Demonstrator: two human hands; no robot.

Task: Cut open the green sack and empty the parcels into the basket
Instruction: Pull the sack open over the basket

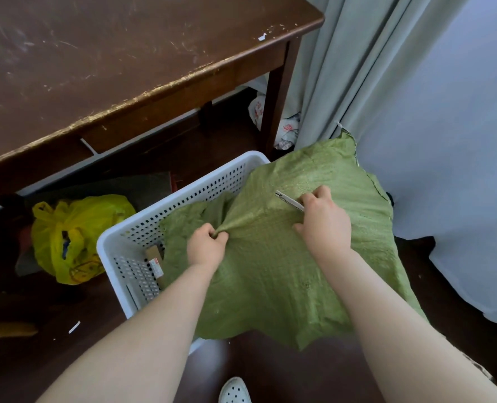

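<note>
The green woven sack lies slumped over the right half of the white perforated basket on the floor. My left hand pinches a fold of the sack's fabric near its middle. My right hand grips a slim utility knife, blade pointing up and left against the sack's upper surface. One brown parcel with a label shows in the basket beside the sack. The sack's contents are hidden.
A dark wooden table stands behind the basket. A yellow plastic bag sits on the floor to the left. Grey curtains and a pale sheet hang on the right. My white shoe is below.
</note>
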